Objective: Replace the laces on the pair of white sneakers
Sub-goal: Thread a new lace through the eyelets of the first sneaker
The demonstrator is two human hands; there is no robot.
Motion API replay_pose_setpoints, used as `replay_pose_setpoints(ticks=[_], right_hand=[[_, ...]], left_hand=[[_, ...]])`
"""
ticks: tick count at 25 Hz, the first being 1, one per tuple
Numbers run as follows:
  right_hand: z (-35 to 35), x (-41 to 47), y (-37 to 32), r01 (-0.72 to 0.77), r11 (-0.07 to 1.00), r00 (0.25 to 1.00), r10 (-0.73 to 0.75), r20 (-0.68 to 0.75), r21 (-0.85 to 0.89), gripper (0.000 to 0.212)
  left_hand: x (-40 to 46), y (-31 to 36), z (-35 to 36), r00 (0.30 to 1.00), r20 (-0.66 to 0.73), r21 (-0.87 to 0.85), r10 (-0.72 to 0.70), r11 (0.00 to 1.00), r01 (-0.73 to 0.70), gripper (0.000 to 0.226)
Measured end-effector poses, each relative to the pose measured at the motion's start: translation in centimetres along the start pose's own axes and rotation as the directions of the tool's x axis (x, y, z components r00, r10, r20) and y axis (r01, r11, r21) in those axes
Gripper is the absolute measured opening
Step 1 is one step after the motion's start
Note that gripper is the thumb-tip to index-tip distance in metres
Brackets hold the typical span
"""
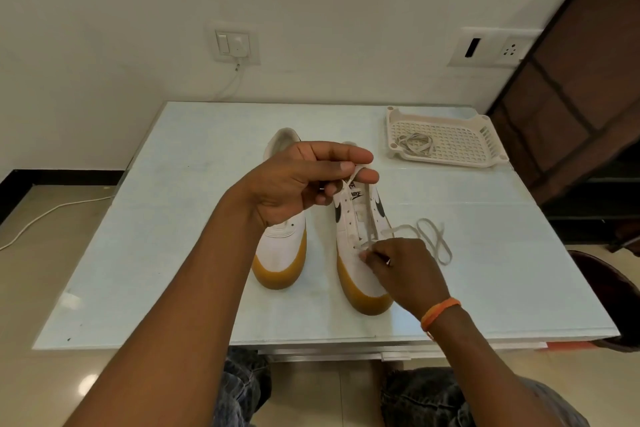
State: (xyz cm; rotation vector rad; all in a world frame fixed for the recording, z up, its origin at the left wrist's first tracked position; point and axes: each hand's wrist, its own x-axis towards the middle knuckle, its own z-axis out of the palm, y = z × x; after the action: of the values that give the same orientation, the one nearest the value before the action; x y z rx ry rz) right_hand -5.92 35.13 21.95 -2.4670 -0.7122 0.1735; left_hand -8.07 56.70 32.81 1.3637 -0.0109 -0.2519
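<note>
Sneakers sat side by side at the middle of the pale table [173, 218], toes toward the person. On the right sneaker [360, 243], the right hand [405, 270] pinched the lace [372, 218] down at the lowest eyelets, fingers curled tight. Up top, the left hand [298, 180] pinched the same lace's upper end between thumb and fingertips, above the tongue. Loose lace trailed off in loops right of that shoe. The left sneaker [282, 246] stood unlaced, half hidden behind the left hand. Further back right, a white slotted tray [460, 146] held another bundled lace [417, 144].
</note>
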Motion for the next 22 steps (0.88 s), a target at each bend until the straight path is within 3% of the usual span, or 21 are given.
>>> replay_pose_setpoints(ticks=[4,8,14,16,18,20,22], right_hand=[[2.1,-0.8,-2.4,0.101,0.995,0.992,-0.102,0.074,0.025,0.034],[3.6,-1.0,-3.6,0.119,0.990,0.985,-0.127,0.116,0.076,0.037],[4.5,-1.3,-4.5,0.047,0.989,0.978,-0.074,0.196,0.137,0.035],[5.3,-1.5,-5.7,-0.039,0.924,0.968,-0.060,0.245,0.381,0.033],[6.0,-1.5,-7.1,-0.144,0.778,0.948,-0.069,0.310,0.612,0.029],[6.5,-1.3,-7.8,-0.179,0.735,0.933,-0.084,0.349,0.654,0.029],[6.4,-1.1,-7.5,-0.120,0.820,0.926,-0.112,0.362,0.559,0.024]], left_hand=[[0.7,-0.6,-0.2,0.997,-0.068,0.057,0.028,0.998,-0.024,0.038],[1.3,-1.3,0.2,0.959,-0.276,0.212,0.070,0.977,-0.011,0.020],[2.3,-2.2,1.0,0.943,-0.310,0.418,0.120,0.908,0.022,0.021],[2.5,-2.1,1.2,0.937,-0.322,0.400,0.135,0.917,0.005,0.020],[2.8,-2.1,1.2,0.942,-0.318,0.267,0.104,0.964,-0.016,0.022],[2.8,-2.1,1.4,0.950,-0.303,0.187,0.072,0.982,-0.015,0.022],[2.9,-2.4,1.4,0.951,-0.302,0.268,0.071,0.963,0.013,0.019]])
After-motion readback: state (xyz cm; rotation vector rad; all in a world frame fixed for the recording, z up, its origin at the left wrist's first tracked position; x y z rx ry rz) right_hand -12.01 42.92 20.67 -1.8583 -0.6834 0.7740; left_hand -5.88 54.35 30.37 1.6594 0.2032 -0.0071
